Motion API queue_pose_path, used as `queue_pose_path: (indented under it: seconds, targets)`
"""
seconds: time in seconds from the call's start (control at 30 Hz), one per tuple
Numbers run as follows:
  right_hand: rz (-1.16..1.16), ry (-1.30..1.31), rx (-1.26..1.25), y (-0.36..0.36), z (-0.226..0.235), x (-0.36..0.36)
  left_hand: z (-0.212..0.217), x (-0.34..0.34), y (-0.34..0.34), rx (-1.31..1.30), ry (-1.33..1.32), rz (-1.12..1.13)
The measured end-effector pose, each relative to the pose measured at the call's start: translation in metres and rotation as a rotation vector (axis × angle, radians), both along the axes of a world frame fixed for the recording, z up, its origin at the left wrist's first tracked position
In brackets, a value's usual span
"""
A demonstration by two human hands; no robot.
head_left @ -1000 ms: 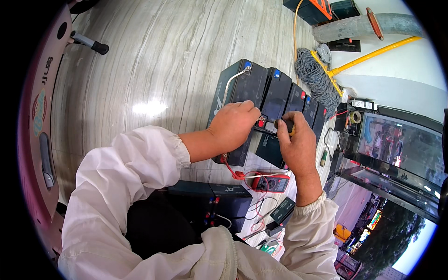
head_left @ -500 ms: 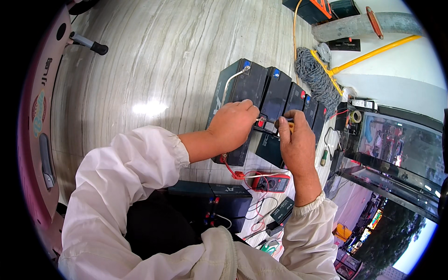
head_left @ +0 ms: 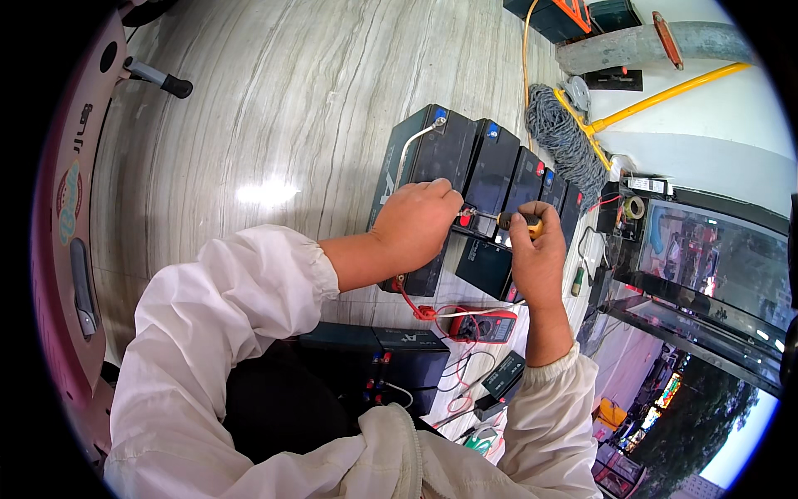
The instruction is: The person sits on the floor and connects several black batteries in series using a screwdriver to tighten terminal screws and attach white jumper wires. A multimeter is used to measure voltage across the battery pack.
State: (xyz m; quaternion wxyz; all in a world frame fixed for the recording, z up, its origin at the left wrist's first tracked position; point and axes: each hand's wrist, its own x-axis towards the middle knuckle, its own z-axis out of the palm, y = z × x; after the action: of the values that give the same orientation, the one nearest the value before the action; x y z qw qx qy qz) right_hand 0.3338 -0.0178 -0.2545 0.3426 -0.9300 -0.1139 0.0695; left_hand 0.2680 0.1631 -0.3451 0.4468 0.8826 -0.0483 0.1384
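Several dark batteries (head_left: 490, 179) stand side by side on the floor, with red and blue terminals on their tops. My right hand (head_left: 539, 258) grips a screwdriver (head_left: 532, 224) with a yellow and black handle. Its thin shaft points left, to a red terminal (head_left: 465, 218) with a bit of metal at it. Just left of that terminal, my left hand (head_left: 416, 224) is pinched closed over the nearest large battery; what its fingertips hold is hidden. A white wire (head_left: 404, 154) runs from this battery's blue terminal down toward my left hand.
Near me lie a red multimeter (head_left: 486, 326) with leads and more batteries (head_left: 411, 358). A green-handled screwdriver (head_left: 577, 281) lies at right, below a grey mop (head_left: 565, 133). A pink scooter-like body (head_left: 75, 208) stands at far left; a glass-fronted cabinet (head_left: 715, 258) is at right.
My right hand has shifted slightly right and turned, so the screwdriver's handle and shaft now show. My left hand stays almost where it was.
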Motion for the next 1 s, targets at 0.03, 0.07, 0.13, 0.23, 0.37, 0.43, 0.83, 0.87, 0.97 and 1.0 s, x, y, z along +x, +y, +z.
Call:
queue_pose_path:
  seconds: [0.03,0.07,0.13,0.23,0.37,0.43,0.83,0.87,0.97,1.0]
  targets:
    - [-0.019,0.024,0.023,-0.003,-0.001,0.002,0.000,0.000,0.000,0.002,-0.001,-0.001]
    - [-0.058,0.070,0.040,-0.005,-0.002,0.003,0.001,0.000,0.000,0.004,-0.002,-0.002]
    - [-0.133,0.161,0.075,-0.008,-0.003,0.006,0.002,0.000,-0.001,0.009,-0.002,0.006]
    - [-0.177,0.228,0.139,-0.012,-0.002,0.007,0.001,0.001,-0.002,0.007,-0.003,0.011]
    - [-0.194,0.228,0.126,-0.012,-0.002,0.007,0.000,0.001,-0.002,0.022,0.000,0.015]
    - [-0.203,0.247,0.132,-0.010,0.002,0.006,0.001,0.001,-0.003,0.026,0.009,0.019]
    - [-0.040,-0.065,-0.021,-0.008,0.001,0.000,0.000,0.002,-0.003,0.028,-0.014,0.024]
    - [-0.042,-0.003,-0.092,-0.010,0.000,0.001,0.000,0.001,-0.003,0.028,-0.015,0.025]
    - [-0.009,0.118,-0.222,-0.016,-0.005,0.002,0.000,0.002,-0.003,0.010,-0.027,0.032]
    - [0.033,0.117,-0.207,-0.014,-0.008,0.001,0.001,0.003,-0.004,0.003,-0.030,0.036]
